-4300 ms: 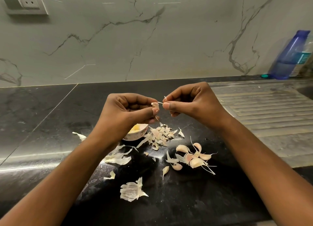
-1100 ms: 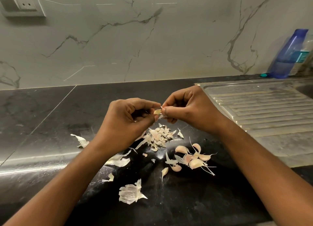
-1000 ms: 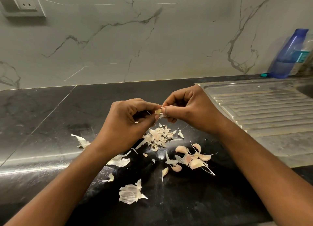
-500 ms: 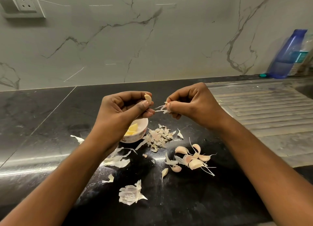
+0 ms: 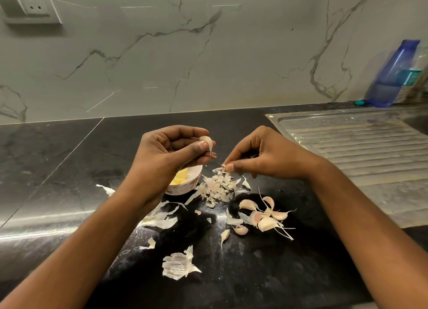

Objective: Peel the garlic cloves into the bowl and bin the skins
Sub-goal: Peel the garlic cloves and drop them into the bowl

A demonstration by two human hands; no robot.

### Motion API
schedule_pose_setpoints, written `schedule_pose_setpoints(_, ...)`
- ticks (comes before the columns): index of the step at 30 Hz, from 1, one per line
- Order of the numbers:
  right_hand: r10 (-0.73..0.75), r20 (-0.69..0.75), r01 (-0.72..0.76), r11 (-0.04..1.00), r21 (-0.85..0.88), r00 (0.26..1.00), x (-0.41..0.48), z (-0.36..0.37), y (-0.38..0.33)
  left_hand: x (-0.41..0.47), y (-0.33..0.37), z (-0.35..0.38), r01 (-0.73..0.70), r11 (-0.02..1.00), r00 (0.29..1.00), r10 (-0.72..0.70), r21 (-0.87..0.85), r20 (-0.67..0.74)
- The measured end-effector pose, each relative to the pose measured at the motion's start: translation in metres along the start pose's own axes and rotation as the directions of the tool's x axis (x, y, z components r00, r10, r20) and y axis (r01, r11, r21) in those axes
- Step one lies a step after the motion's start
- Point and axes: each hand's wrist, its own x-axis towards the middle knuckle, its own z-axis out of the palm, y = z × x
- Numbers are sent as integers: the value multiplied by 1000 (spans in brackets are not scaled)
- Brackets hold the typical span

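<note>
My left hand [image 5: 169, 156] pinches a garlic clove [image 5: 206, 141] between thumb and fingers, above the small white bowl [image 5: 185, 187] that holds yellow peeled cloves [image 5: 180, 178]. My right hand [image 5: 266, 157] is lower and to the right, pinching a thin strip of skin [image 5: 223, 166] just over the pile of skins [image 5: 218, 186]. Several unpeeled cloves [image 5: 264, 216] lie on the black counter near my right forearm. The bowl is partly hidden by my left hand.
Loose skins [image 5: 178, 264] and scraps [image 5: 162, 220] are scattered over the black counter [image 5: 69, 160]. A steel drainboard [image 5: 356, 146] lies at the right. A blue bottle [image 5: 393, 75] stands at the back right against the marble wall.
My hands have parted. The right hand pulled a strip of skin off and dropped down toward the skin pile. The left hand stays over the bowl with the clove.
</note>
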Motion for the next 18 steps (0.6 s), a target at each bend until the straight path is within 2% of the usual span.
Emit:
schedule_pose_setpoints(3, 3, 15, -3, 1000, 16, 1000, -1, 2, -1, 1, 0, -1, 13, 1000, 1000, -13, -10, -15)
schedule_pose_setpoints(7, -47, -61, 49, 998, 28, 997, 0, 2, -4, 1, -1, -2, 4, 999, 1000, -3, 32, -17)
schedule_pose_setpoints(14, -107, -160, 125, 986, 108, 981, -1, 6, -11, 0, -5, -2, -106, 965, 993, 116, 242, -27)
schedule_pose_setpoints(18, -161, -221, 173, 984, 39, 962, -1, 11, -14, -1, -6, 1, -142, 931, 987, 158, 335, -21)
